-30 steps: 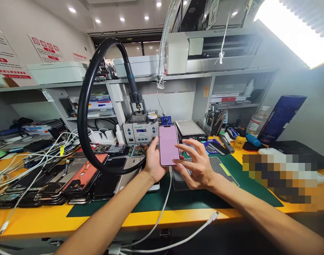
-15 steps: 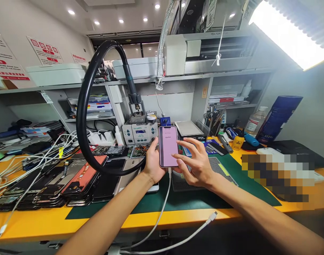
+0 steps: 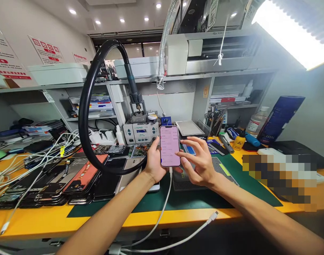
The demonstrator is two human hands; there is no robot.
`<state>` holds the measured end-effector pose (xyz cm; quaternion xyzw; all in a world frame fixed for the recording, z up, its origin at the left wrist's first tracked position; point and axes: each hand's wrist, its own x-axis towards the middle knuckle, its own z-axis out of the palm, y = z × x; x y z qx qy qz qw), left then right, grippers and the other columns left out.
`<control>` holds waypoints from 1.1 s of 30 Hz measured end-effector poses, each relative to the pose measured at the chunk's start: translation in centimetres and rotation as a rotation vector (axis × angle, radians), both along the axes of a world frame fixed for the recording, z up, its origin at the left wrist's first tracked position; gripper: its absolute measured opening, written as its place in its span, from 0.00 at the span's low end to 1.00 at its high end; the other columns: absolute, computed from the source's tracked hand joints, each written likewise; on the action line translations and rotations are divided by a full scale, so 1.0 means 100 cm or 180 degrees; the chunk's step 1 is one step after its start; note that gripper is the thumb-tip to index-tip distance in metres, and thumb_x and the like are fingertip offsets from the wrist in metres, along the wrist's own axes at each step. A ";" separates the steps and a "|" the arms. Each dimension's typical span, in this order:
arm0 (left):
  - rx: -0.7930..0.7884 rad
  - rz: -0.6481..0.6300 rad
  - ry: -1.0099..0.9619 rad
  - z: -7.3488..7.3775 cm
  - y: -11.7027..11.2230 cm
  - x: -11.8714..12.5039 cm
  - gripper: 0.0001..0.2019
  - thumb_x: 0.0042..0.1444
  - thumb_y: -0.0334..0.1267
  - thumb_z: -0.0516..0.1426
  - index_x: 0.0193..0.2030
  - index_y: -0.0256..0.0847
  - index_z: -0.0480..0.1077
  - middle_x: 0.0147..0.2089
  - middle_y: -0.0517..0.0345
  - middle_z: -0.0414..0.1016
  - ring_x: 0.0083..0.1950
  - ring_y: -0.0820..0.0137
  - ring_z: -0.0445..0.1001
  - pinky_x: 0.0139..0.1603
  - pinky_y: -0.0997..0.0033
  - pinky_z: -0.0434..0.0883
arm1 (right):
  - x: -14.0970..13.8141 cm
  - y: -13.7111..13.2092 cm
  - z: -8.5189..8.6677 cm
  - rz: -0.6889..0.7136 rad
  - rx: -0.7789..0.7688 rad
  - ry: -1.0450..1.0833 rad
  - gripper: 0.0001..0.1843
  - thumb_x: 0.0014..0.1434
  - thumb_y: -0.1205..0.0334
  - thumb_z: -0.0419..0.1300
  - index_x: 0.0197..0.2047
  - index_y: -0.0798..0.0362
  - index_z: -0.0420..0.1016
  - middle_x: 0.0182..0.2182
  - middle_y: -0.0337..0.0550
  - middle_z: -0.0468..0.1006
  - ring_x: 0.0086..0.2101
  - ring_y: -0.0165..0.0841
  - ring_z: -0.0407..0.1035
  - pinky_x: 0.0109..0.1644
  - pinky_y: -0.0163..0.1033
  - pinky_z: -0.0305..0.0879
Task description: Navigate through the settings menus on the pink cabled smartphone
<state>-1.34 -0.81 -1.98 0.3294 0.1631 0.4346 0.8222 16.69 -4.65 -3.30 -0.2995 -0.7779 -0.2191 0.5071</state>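
Head view: the left hand (image 3: 154, 164), half curled, grips a smartphone (image 3: 170, 147) above the green mat (image 3: 151, 202), a white cable (image 3: 169, 191) plugged into its bottom edge. Fingers loosely spread, the right hand (image 3: 199, 161) holds nothing; whether its fingertip touches the screen, I can't tell. Leftward, a black hose (image 3: 83, 106) loops across stacked phone parts (image 3: 84, 171).

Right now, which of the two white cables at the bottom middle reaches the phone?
The upper cable, rising past the green mat to the phone in the left hand; the lower cable ends in a free plug.
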 end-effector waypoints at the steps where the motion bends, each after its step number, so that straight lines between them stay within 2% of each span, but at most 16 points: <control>1: 0.0014 -0.0019 -0.0002 -0.001 0.001 0.000 0.35 0.72 0.59 0.42 0.65 0.33 0.73 0.50 0.40 0.81 0.49 0.51 0.81 0.49 0.53 0.78 | 0.000 0.000 0.000 0.0011 -0.0002 -0.0007 0.14 0.60 0.68 0.60 0.46 0.48 0.82 0.54 0.51 0.77 0.57 0.51 0.67 0.58 0.63 0.69; 11: -0.0096 0.0165 -0.0028 0.002 0.000 0.003 0.33 0.72 0.58 0.43 0.63 0.34 0.74 0.51 0.42 0.81 0.50 0.54 0.81 0.53 0.55 0.76 | -0.002 -0.001 -0.002 0.0188 -0.0074 -0.0096 0.12 0.59 0.67 0.61 0.44 0.48 0.84 0.54 0.51 0.77 0.58 0.50 0.67 0.59 0.63 0.68; 18: 0.0030 0.0017 -0.0055 -0.004 0.003 0.001 0.34 0.71 0.60 0.44 0.62 0.33 0.75 0.50 0.40 0.81 0.49 0.53 0.81 0.51 0.54 0.77 | -0.002 -0.002 -0.001 0.0141 -0.0028 -0.0043 0.11 0.59 0.68 0.61 0.42 0.49 0.84 0.53 0.52 0.77 0.57 0.50 0.68 0.58 0.62 0.69; 23: 0.0005 0.0086 -0.0046 -0.002 0.001 0.002 0.33 0.72 0.58 0.44 0.63 0.34 0.74 0.50 0.42 0.82 0.48 0.54 0.81 0.50 0.56 0.77 | -0.002 -0.001 -0.001 0.0104 -0.0065 -0.0091 0.11 0.59 0.67 0.61 0.41 0.48 0.84 0.53 0.50 0.77 0.57 0.50 0.67 0.58 0.61 0.68; 26: -0.0009 0.0088 -0.0045 0.000 0.000 0.002 0.32 0.72 0.57 0.43 0.65 0.35 0.73 0.49 0.42 0.82 0.47 0.55 0.82 0.49 0.56 0.78 | 0.001 0.002 -0.003 -0.0199 -0.0246 -0.0084 0.15 0.62 0.64 0.59 0.49 0.49 0.83 0.58 0.53 0.73 0.60 0.52 0.64 0.61 0.64 0.65; 29: 0.0033 -0.0097 -0.0083 -0.001 0.000 0.000 0.33 0.72 0.59 0.43 0.65 0.35 0.73 0.49 0.41 0.82 0.46 0.54 0.82 0.47 0.55 0.78 | 0.005 0.007 -0.003 -0.0513 -0.0412 0.0020 0.22 0.65 0.61 0.56 0.61 0.51 0.76 0.63 0.57 0.68 0.62 0.54 0.61 0.64 0.67 0.62; 33: 0.0024 -0.0204 -0.0099 -0.002 0.001 -0.001 0.34 0.72 0.59 0.43 0.65 0.34 0.72 0.48 0.39 0.82 0.44 0.53 0.82 0.45 0.53 0.79 | 0.006 0.008 -0.004 -0.0402 -0.0396 0.0074 0.23 0.65 0.61 0.56 0.63 0.51 0.74 0.62 0.57 0.68 0.62 0.53 0.61 0.64 0.66 0.62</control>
